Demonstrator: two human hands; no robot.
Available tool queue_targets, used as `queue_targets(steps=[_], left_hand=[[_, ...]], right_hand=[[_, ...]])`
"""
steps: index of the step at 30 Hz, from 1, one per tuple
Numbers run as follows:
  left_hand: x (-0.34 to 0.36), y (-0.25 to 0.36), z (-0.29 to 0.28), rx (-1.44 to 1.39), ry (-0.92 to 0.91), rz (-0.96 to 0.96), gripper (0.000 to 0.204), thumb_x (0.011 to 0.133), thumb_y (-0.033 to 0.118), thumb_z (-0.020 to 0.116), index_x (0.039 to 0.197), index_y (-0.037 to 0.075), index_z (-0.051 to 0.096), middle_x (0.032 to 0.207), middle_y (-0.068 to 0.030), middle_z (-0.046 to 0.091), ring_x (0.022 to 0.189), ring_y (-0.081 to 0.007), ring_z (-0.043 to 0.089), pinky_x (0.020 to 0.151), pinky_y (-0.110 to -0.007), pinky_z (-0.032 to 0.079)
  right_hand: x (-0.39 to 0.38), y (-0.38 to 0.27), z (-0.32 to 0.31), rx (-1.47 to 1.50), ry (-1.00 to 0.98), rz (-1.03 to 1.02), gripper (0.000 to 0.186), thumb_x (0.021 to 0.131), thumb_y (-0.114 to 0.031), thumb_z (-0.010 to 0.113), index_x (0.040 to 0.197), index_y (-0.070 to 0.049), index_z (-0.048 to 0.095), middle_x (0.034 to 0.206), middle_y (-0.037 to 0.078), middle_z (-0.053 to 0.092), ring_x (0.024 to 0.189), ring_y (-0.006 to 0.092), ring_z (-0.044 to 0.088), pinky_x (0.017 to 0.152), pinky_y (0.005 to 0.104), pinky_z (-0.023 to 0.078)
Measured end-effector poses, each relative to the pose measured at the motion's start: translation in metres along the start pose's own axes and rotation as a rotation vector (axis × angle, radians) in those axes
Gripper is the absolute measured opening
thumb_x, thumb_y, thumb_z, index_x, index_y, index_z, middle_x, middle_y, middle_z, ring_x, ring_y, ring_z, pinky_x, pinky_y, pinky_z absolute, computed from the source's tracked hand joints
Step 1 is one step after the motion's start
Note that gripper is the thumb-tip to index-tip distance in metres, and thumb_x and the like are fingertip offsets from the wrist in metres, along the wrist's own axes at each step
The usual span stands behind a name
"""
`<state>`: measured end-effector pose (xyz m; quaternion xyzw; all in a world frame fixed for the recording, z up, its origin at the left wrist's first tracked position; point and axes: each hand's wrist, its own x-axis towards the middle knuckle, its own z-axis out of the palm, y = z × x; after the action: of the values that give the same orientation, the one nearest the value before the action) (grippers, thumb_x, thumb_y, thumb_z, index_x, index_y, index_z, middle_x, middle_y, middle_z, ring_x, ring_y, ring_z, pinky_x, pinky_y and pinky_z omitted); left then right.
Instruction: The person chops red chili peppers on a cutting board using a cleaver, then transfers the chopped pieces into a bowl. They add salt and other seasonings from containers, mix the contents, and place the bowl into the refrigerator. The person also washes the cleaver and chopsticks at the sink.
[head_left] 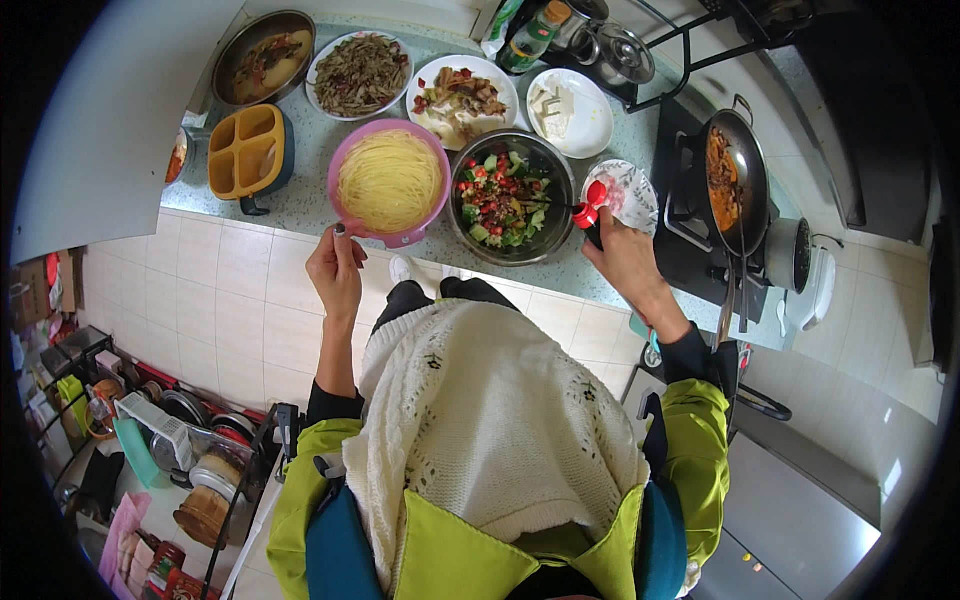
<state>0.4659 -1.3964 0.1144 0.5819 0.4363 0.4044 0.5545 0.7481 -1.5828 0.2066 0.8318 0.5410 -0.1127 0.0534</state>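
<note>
My right hand point(627, 262) is closed around a bottle with a red flip cap point(588, 212). The bottle tilts toward the steel bowl point(540, 252), and a thin dark streak runs from its spout over the bowl's right rim. Inside the bowl are chopped greens and red pepper pieces point(505, 190). My hand hides most of the bottle's body. My left hand point(337, 270) has its fingers closed at the handle of a pink colander point(408, 238), which holds pale yellow noodles point(390, 182). Colander and bowl stand side by side at the counter's front edge.
Behind stand a plate of dark shreds point(360, 75), a plate of cooked vegetables point(462, 100) and a plate of white pieces point(568, 110). A yellow divided box point(247, 150) sits left. A patterned plate point(630, 195) lies beside the stove, which carries a wok point(745, 150).
</note>
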Motion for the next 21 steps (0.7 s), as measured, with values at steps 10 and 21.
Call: queue_targets(steps=[10, 21], left_hand=[[0.006, 0.004, 0.004, 0.045, 0.004, 0.053, 0.029, 0.091, 0.015, 0.040, 0.069, 0.000, 0.050, 0.050, -0.0005, 0.044, 0.045, -0.0054, 0.040, 0.041, -0.021, 0.031], [-0.001, 0.018, -0.005, 0.035, 0.126, 0.053, 0.027, 0.092, 0.016, 0.037, 0.083, 0.000, 0.057, 0.062, -0.0031, 0.055, 0.046, -0.0045, 0.041, 0.042, -0.019, 0.033]], right_hand=[[-0.003, 0.027, -0.114, 0.997, 0.649, -0.027, 0.021, 0.078, -0.005, 0.049, 0.098, -0.001, 0.045, 0.076, 0.005, 0.054, 0.070, 0.0123, 0.054, 0.065, 0.0271, 0.045], [0.167, 0.115, -0.352, 0.657, 1.938, -0.474, 0.044, 0.086, -0.027, 0.050, 0.117, 0.001, 0.037, 0.095, 0.009, 0.048, 0.078, 0.0153, 0.047, 0.070, 0.0276, 0.041]])
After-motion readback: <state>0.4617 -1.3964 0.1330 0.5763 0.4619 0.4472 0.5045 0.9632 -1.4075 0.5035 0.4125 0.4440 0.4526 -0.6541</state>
